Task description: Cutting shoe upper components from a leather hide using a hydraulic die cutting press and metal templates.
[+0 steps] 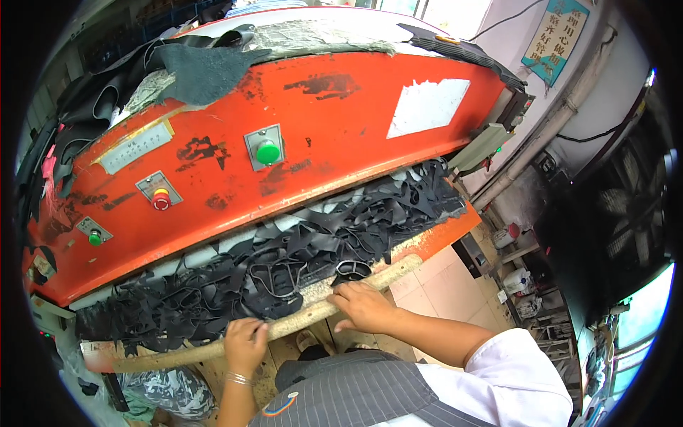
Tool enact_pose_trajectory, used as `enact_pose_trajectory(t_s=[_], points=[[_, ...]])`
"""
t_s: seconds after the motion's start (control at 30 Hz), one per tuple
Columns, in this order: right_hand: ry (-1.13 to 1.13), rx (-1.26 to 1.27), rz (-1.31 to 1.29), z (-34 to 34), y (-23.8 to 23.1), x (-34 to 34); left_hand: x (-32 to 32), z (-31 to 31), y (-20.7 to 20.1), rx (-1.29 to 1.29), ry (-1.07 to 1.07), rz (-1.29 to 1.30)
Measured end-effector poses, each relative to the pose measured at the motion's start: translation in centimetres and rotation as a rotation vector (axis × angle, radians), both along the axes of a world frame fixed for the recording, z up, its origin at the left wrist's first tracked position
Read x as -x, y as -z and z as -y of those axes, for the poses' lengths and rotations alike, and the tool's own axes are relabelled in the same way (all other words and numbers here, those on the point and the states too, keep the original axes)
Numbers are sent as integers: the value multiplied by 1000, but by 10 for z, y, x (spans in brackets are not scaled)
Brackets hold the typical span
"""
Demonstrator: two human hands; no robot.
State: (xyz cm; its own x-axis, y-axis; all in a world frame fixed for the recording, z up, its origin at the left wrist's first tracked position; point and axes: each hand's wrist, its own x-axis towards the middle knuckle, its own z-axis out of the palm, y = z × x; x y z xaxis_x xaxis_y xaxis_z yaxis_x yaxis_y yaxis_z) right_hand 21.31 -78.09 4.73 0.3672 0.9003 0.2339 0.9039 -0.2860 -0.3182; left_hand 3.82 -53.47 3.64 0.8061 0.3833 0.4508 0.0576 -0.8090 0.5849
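Ideally, left hand [245,345] and right hand [361,306] work low along the rail [302,320] beside dark scraps [320,238]; their grip I cannot tell.

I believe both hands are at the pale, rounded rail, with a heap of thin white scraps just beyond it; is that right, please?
Not quite: the head view shows thin black scraps, not white ones. The left hand and right hand are indeed at the pale, rounded rail, with the scraps beyond it.
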Motion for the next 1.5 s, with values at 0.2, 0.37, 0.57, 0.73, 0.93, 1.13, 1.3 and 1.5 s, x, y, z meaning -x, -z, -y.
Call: enact_pose_trajectory(t_s=[0.2,0.37,0.57,0.73,0.93,1.13,1.3,1.5], points=[[167,34,86,-7,25,-1,-14,23,6,-149,-78,-107],[113,75,86,-6,25,-16,-22,18,0,-112,-53,-179],[-170,114,-441,-1,-20,-75,-33,-24,-65,225,210,-659],[88,-112,-75,-44,-55,-201,-161,-59,-104,126,74,-328],[244,63,239,-119,-33,-309,-362,-100,-35,46,129,-136],[202,185,-49,-125,-31,-345,-434,-95,14,-284,-124,-420],[356,-227,140,-79,-42,-337,-438,-92,13,-257,-120,-404],[822,-549,-214,68,-56,-346,-428,-93,10,-254,-130,-453]])
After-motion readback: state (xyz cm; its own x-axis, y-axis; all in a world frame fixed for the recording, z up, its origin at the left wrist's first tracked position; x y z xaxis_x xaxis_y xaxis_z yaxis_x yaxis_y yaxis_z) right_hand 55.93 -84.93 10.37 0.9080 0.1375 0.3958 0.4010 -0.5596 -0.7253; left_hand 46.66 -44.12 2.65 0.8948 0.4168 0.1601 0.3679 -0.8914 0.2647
